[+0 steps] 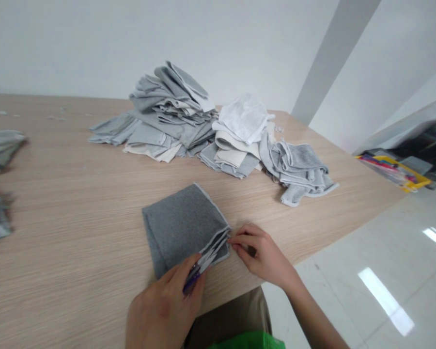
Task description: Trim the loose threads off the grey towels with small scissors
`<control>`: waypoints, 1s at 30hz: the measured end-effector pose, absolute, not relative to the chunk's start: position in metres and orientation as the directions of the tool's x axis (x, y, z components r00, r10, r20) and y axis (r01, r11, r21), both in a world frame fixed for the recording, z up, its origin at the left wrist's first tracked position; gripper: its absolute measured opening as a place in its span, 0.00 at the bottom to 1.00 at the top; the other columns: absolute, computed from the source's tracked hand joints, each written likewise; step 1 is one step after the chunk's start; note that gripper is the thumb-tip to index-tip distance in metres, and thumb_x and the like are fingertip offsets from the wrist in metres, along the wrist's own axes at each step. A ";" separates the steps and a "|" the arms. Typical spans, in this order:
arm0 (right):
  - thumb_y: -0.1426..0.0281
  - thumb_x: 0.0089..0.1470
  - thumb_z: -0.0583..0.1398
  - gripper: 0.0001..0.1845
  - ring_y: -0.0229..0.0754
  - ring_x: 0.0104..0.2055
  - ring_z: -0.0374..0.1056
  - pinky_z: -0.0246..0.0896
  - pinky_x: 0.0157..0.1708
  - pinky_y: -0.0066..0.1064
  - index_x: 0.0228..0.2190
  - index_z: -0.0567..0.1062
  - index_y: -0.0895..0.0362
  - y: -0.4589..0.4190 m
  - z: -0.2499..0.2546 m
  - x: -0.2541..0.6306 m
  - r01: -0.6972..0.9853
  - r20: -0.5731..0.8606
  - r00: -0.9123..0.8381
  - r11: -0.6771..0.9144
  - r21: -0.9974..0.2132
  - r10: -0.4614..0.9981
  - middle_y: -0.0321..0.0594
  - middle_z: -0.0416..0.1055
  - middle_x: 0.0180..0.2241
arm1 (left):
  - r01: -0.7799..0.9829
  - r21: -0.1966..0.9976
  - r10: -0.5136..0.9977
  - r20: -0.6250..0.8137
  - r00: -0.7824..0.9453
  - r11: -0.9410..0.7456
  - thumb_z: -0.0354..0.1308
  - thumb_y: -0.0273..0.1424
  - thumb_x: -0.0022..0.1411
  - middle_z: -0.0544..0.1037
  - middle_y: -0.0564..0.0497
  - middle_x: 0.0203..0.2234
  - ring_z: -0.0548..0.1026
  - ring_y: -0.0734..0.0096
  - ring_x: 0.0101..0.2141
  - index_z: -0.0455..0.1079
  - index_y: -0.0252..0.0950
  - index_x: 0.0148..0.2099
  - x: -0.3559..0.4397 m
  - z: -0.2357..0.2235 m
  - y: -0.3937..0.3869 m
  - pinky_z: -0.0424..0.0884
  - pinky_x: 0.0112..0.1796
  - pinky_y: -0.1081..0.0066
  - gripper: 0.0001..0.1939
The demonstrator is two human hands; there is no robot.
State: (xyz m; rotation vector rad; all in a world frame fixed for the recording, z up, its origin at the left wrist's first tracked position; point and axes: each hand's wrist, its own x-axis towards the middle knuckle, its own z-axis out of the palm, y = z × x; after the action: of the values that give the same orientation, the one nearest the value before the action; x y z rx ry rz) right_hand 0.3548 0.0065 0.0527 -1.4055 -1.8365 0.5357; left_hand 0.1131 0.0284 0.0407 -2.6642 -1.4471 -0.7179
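A folded dark grey cloth (185,220) with pale stitched edges lies on the table in front of me. My left hand (167,305) is wrapped round a pair of small purple-handled scissors (203,264), whose silver blades point up and right along the cloth's layered edge. Whether the blades touch the fabric I cannot tell. My right hand (259,249) pinches at the cloth's right corner, with thumb and fingertips together; a thread between them is too small to make out.
Behind the cloth stand a heap of grey cloths (167,114), a stack of white and cream cloths (240,128) and a crumpled grey pile (298,167). More cloths (0,148) lie at the left edge. A yellow tray (417,180) sits past the wooden table's (76,218) right edge.
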 end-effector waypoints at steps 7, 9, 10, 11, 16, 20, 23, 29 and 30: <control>0.78 0.60 0.60 0.14 0.43 0.41 0.71 0.66 0.42 0.35 0.43 0.81 0.52 0.007 0.052 0.355 0.641 0.287 -0.116 0.292 -0.710 0.951 0.41 0.76 0.37 | 0.836 0.190 0.846 0.272 0.459 -0.515 0.58 0.38 0.66 0.85 0.56 0.36 0.83 0.62 0.29 0.74 0.45 0.50 0.133 0.046 0.034 0.71 0.26 0.69 0.12; 0.77 0.60 0.59 0.14 0.43 0.41 0.71 0.66 0.42 0.34 0.43 0.81 0.52 0.007 0.052 0.355 0.641 0.280 -0.113 0.285 -0.712 0.953 0.41 0.76 0.37 | 0.865 0.179 0.879 0.187 0.439 -0.469 0.57 0.35 0.66 0.85 0.55 0.38 0.83 0.62 0.31 0.75 0.46 0.50 0.137 0.048 0.034 0.72 0.27 0.69 0.12; 0.77 0.60 0.59 0.14 0.43 0.41 0.71 0.66 0.42 0.34 0.43 0.81 0.52 0.007 0.052 0.355 0.641 0.278 -0.112 0.283 -0.714 0.954 0.41 0.76 0.37 | 0.877 0.174 0.891 0.158 0.425 -0.449 0.57 0.34 0.66 0.85 0.55 0.38 0.83 0.62 0.32 0.75 0.46 0.50 0.139 0.050 0.035 0.72 0.28 0.69 0.12; 0.77 0.60 0.59 0.14 0.43 0.41 0.71 0.66 0.42 0.34 0.43 0.81 0.52 0.007 0.052 0.355 0.641 0.275 -0.112 0.281 -0.714 0.955 0.41 0.76 0.38 | 0.885 0.172 0.900 0.144 0.411 -0.432 0.57 0.33 0.66 0.85 0.55 0.38 0.83 0.62 0.32 0.76 0.46 0.50 0.140 0.050 0.035 0.72 0.29 0.69 0.12; 0.77 0.61 0.59 0.15 0.42 0.41 0.71 0.66 0.42 0.34 0.45 0.81 0.50 0.007 0.052 0.355 0.637 0.272 -0.106 0.276 -0.720 0.956 0.40 0.76 0.38 | 0.890 0.193 0.906 0.188 0.379 -0.412 0.56 0.32 0.66 0.85 0.55 0.35 0.83 0.62 0.31 0.77 0.45 0.47 0.139 0.047 0.036 0.71 0.29 0.69 0.11; 0.78 0.60 0.59 0.16 0.43 0.42 0.71 0.66 0.42 0.34 0.45 0.81 0.51 0.006 0.052 0.356 0.628 0.279 -0.106 0.282 -0.726 0.954 0.40 0.76 0.38 | 0.881 0.209 0.896 0.231 0.378 -0.425 0.56 0.33 0.65 0.85 0.55 0.34 0.83 0.62 0.30 0.77 0.45 0.47 0.136 0.042 0.037 0.71 0.28 0.69 0.10; 0.79 0.60 0.59 0.16 0.42 0.41 0.71 0.66 0.42 0.34 0.44 0.81 0.51 0.005 0.052 0.356 0.625 0.281 -0.102 0.281 -0.729 0.954 0.40 0.76 0.37 | 0.871 0.218 0.886 0.261 0.383 -0.441 0.57 0.33 0.65 0.85 0.55 0.33 0.83 0.63 0.31 0.77 0.45 0.46 0.136 0.040 0.038 0.71 0.28 0.70 0.10; 0.79 0.60 0.59 0.14 0.41 0.40 0.71 0.66 0.40 0.33 0.41 0.82 0.52 0.004 0.054 0.355 0.623 0.281 -0.100 0.281 -0.730 0.954 0.40 0.75 0.36 | 0.854 0.219 0.862 0.318 0.395 -0.473 0.58 0.33 0.64 0.85 0.55 0.33 0.83 0.63 0.29 0.76 0.44 0.45 0.136 0.037 0.040 0.71 0.27 0.70 0.09; 0.79 0.60 0.59 0.14 0.42 0.40 0.71 0.66 0.40 0.33 0.41 0.81 0.52 0.004 0.054 0.355 0.627 0.284 -0.102 0.283 -0.726 0.953 0.40 0.75 0.37 | 0.851 0.221 0.858 0.324 0.398 -0.477 0.57 0.32 0.64 0.85 0.55 0.33 0.83 0.64 0.29 0.76 0.44 0.45 0.136 0.037 0.040 0.71 0.27 0.70 0.09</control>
State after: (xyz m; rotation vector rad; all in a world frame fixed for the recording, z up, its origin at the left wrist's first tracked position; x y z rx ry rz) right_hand 0.3554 0.0039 0.0543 -1.4274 -1.8173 0.5623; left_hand 0.1362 0.0398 0.0370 -2.6425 -1.6157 -0.6320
